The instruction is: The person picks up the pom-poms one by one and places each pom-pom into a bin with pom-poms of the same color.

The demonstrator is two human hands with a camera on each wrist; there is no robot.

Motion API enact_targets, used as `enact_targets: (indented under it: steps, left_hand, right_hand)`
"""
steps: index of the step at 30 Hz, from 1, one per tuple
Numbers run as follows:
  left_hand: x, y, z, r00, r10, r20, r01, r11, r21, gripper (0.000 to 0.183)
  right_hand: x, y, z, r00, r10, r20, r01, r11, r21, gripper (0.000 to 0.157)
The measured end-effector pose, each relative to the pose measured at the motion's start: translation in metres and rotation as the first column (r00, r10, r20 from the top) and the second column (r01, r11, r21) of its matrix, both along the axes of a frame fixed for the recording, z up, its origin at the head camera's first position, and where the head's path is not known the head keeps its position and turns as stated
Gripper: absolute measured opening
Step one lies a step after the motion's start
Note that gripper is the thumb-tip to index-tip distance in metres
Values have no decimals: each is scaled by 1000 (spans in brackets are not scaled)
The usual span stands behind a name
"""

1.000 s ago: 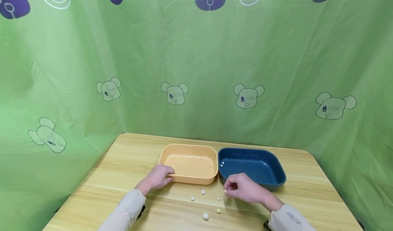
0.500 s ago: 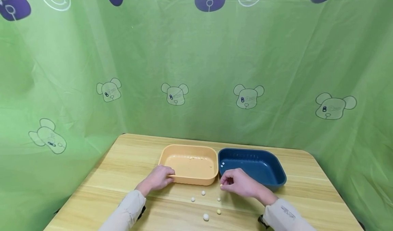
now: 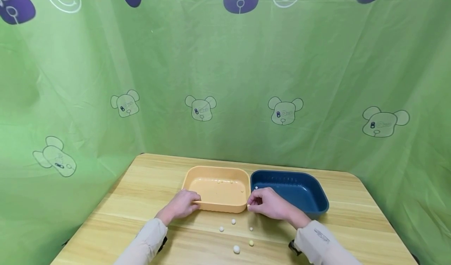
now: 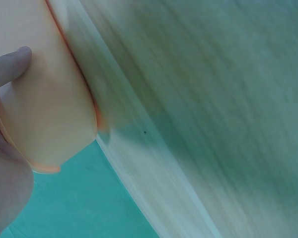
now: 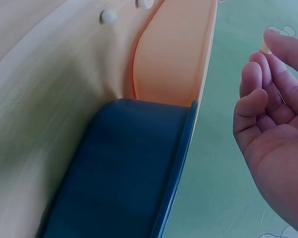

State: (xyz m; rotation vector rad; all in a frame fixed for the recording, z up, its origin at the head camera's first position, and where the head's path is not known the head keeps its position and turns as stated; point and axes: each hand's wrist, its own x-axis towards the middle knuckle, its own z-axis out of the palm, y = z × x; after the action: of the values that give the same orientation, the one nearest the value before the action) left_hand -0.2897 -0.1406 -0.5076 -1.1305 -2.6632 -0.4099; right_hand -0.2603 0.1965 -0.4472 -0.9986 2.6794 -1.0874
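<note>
My left hand (image 3: pixel 181 205) grips the near left corner of a peach-orange plastic bin (image 3: pixel 220 207); in the left wrist view its thumb (image 4: pixel 20 62) presses the outer wall. Between thumb and fingertips my right hand (image 3: pixel 270 204) pinches a small pale yellow ball (image 5: pixel 265 48). That hand is by the corner where the orange bin meets a dark blue bin (image 3: pixel 318 208). Several tiny yellowish balls (image 3: pixel 231 182) lie inside the orange bin. A small white ball (image 3: pixel 256 188) shows in the blue one, partly behind the right hand.
Loose balls lie on the wooden table (image 3: pixel 123 210) before the bins: a large white ball (image 3: pixel 236 249), a yellow ball (image 3: pixel 251 243) and smaller white balls (image 3: pixel 221 229). A green printed curtain (image 3: pixel 243 139) hangs behind and at both sides.
My right hand has moved left and farther from me with the pinched ball, up to the bins' meeting corner. It now covers part of the blue bin's left side. My left hand stays put.
</note>
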Motion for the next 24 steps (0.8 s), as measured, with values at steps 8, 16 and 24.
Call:
enact_targets:
  steps: [8, 16, 24]
  left_hand:
    - [0, -1, 0, 1000, -1, -3, 1, 1000, 2, 23]
    - [0, -1, 0, 1000, -5, -1, 5, 1000, -2, 22]
    - [0, -1, 0, 1000, -4, -1, 4, 1000, -7, 25]
  right_hand:
    - [-6, -10, 1, 1000, 3, -16, -3, 1000, 13, 6]
    - [-11, -15, 0, 1000, 0, -6, 0, 1000, 11, 5]
    - [-14, -21, -2, 999, -36, 11, 36, 999, -2, 4]
